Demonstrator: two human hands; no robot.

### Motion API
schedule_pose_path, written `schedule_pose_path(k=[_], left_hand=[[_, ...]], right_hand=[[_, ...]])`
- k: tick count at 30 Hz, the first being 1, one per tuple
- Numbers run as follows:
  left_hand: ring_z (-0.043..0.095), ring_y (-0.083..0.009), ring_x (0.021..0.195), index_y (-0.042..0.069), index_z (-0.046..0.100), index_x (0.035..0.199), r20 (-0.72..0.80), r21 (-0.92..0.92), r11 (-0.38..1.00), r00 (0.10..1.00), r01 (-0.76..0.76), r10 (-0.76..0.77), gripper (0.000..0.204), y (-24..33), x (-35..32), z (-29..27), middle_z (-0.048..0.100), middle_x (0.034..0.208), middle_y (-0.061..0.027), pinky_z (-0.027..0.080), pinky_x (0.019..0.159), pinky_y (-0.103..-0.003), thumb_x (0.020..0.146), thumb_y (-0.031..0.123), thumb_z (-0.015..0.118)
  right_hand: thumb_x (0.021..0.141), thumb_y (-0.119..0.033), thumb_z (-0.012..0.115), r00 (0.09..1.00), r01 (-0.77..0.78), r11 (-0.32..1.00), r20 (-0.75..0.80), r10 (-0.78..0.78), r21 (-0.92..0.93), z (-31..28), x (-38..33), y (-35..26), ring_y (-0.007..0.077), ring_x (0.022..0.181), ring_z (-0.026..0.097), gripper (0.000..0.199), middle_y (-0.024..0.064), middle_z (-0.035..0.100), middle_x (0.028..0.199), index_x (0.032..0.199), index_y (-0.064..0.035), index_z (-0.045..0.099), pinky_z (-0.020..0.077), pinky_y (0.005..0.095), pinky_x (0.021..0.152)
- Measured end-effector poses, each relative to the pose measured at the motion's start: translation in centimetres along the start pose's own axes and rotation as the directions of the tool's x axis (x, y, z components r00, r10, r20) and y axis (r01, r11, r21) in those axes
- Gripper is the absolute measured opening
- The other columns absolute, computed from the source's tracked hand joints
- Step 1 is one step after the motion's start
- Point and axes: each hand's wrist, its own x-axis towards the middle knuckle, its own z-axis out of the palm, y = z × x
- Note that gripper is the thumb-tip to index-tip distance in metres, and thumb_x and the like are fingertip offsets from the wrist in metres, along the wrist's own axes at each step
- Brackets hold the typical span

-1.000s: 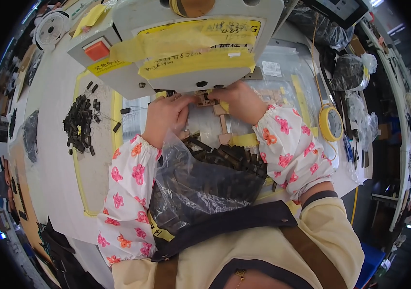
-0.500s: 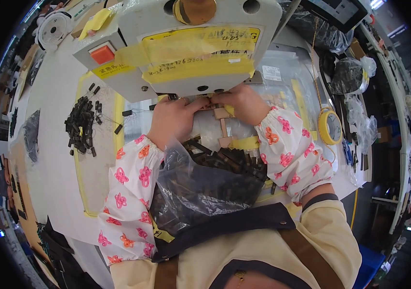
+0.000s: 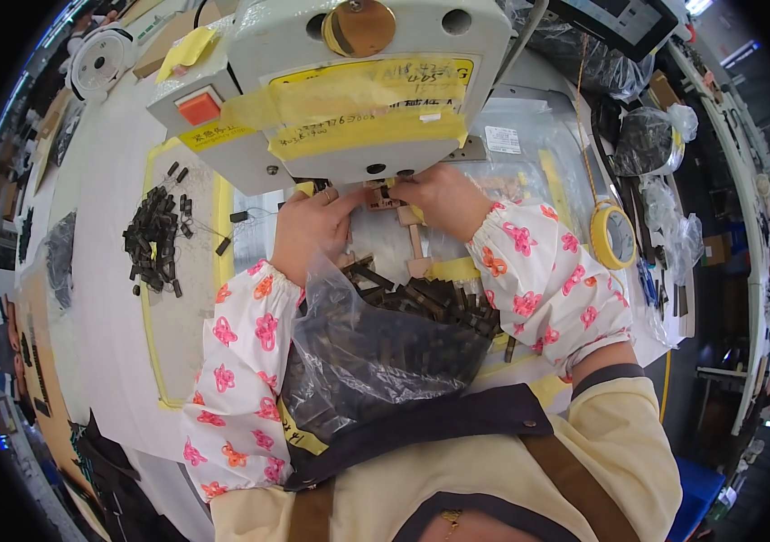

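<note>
Both hands work under the head of a grey bench machine [image 3: 349,154], at a small copper-coloured fixture [image 3: 383,200]. My left hand [image 3: 311,233] is closed at the fixture's left side, its index finger stretched toward it; whatever its fingertips hold is hidden. From the right, my right hand [image 3: 446,200] has thumb and fingers pinched together at the fixture, on something too small to make out. Just below my hands lies a clear plastic bag [image 3: 385,361], open toward the machine, with many small dark parts [image 3: 443,298] spilling at its mouth.
To the left, a pile of small black cylindrical parts with thin wire leads [image 3: 154,239] lies on a yellow-taped sheet. A red button [image 3: 199,108] sits on the machine's left box. A yellow tape roll [image 3: 613,235] hangs on a cord at the right. Bagged parts [image 3: 647,140] lie beyond it.
My hands have drawn slightly apart, the left one leftward and down, so more of the copper-coloured fixture shows between them. The whole view has shifted a little.
</note>
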Motion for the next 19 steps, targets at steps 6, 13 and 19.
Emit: schedule_pose_path(k=[6,13,19], left_hand=[[0.056,-0.0233,0.063,0.018,0.064,0.097,-0.019,0.189,0.982,1.000,0.002,0.002,0.035,1.3,-0.6,-1.7,0.053,0.063,-0.0033,0.045,0.063,-0.038,0.066,0.004,0.054],[0.060,-0.0259,0.078,0.016,0.066,0.090,-0.056,0.067,0.997,0.998,0.044,-0.040,0.033,0.4,-0.5,0.3,0.064,0.084,-0.0055,0.048,0.072,-0.036,0.063,0.002,0.054],[0.061,-0.0268,0.066,0.013,0.063,0.091,-0.127,0.056,0.998,0.991,-0.034,0.040,0.029,0.0,-0.1,-0.1,0.064,0.074,-0.0097,0.047,0.066,-0.037,0.066,0.004,0.053]], right_hand=[[0.066,-0.011,0.057,0.993,0.053,0.999,-0.103,-0.054,-0.012,-1.3,0.5,-1.2,0.0211,0.084,0.057,0.014,0.0044,0.060,0.078,0.077,-0.0113,0.064,0.0431,0.0337,0.074],[0.064,-0.008,0.058,0.998,0.036,0.997,-0.052,-0.039,-0.069,-1.0,-0.5,-0.4,0.0208,0.092,0.057,0.025,0.0053,0.062,0.086,0.087,-0.0123,0.066,0.0390,0.0331,0.079],[0.063,-0.007,0.059,0.997,0.013,0.996,0.075,-0.006,-0.093,-1.5,0.3,-0.2,0.0195,0.095,0.056,0.029,0.0051,0.063,0.090,0.091,-0.0117,0.065,0.0385,0.0346,0.081]])
